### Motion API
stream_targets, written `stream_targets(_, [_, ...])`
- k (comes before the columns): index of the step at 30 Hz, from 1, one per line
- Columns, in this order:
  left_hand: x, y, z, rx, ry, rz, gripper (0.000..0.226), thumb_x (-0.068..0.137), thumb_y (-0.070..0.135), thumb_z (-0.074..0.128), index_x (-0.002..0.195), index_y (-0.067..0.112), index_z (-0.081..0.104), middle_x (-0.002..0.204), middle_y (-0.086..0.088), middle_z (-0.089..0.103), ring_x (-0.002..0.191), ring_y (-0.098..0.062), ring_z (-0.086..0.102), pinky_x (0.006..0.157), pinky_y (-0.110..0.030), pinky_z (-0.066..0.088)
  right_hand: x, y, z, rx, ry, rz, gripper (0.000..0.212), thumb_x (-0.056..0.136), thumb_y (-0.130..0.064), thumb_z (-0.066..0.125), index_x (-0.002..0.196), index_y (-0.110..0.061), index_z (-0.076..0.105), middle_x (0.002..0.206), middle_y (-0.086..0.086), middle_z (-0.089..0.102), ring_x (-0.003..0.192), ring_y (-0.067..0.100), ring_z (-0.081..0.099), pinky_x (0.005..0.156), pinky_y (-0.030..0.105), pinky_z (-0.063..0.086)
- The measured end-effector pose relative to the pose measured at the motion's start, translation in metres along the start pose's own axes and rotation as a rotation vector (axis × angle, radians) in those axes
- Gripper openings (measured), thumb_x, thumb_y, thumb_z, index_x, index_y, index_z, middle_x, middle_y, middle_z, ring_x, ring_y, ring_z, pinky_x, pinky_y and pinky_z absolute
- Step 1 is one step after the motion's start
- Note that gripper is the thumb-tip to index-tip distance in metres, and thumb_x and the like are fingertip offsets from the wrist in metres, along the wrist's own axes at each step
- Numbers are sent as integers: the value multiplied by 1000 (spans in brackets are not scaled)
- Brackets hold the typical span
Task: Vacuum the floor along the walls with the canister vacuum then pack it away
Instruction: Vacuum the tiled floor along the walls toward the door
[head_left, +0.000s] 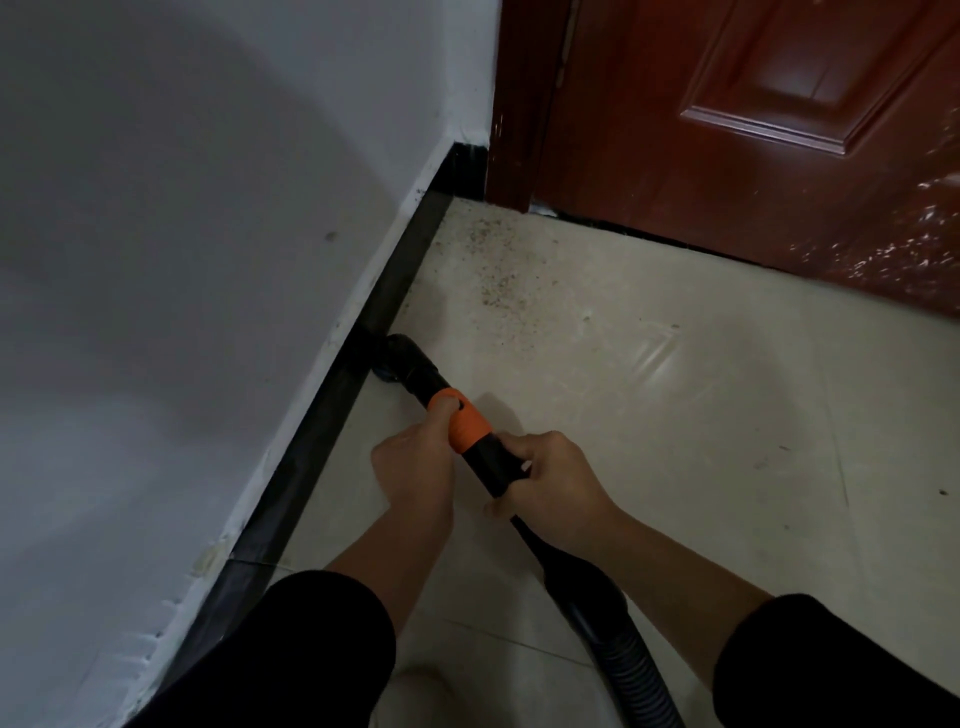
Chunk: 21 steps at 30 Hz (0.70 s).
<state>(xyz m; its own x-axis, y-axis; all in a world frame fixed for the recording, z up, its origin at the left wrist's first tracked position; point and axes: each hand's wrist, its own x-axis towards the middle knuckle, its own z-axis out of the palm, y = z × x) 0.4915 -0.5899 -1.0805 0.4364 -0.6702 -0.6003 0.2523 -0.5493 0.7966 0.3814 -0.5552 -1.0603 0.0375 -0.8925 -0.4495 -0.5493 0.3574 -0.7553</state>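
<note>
The vacuum's black tube with an orange collar (468, 423) slants down to the floor, its nozzle (397, 358) touching the tiles right at the black baseboard (332, 395). My left hand (415, 467) grips the tube at the orange collar. Just behind it, my right hand (550, 480) grips the black tube. A ribbed black hose (623, 670) runs back from the tube toward the bottom edge. The canister itself is out of view.
A white wall (197, 260) fills the left side. A dark red door (753, 130) closes the far corner. Brown crumbs and dust (493, 275) lie scattered on the pale tile floor (701, 415) ahead of the nozzle, near the corner.
</note>
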Motion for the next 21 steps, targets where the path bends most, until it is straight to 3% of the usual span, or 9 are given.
stream_targets(4, [4,4,2,-1,-9,-10,34,77,30,78,63,8,57,65,-6,55,62,-18,50,57,-32,40,6,-1,4,-25,27,-9,43,64,2,74,105,-11,71,91,18,69,79,31,67,68,38,55])
stream_targets(10, [17,11,10,20,-35,-23,30,78,29,78,63,13,57,68,-3,58,63,-15,54,63,-32,47,17,-1,7,-92,78,-33,33,71,2,68,102,-11,69,81,10,65,74,26,65,55,24,45])
stream_targets(17, [29,16,20,37,-51,-1,30,79,27,77,63,11,57,63,-3,53,57,-12,48,55,-26,42,32,-1,9,-145,144,-51,25,74,-4,67,98,-13,66,83,6,63,74,21,62,64,31,52])
stream_targets(21, [33,19,25,32,-59,24,28,82,25,75,65,11,57,65,-2,53,59,-12,49,54,-25,41,40,-1,11,-155,167,-45,20,74,-5,66,92,-13,62,78,2,57,71,21,60,59,28,47])
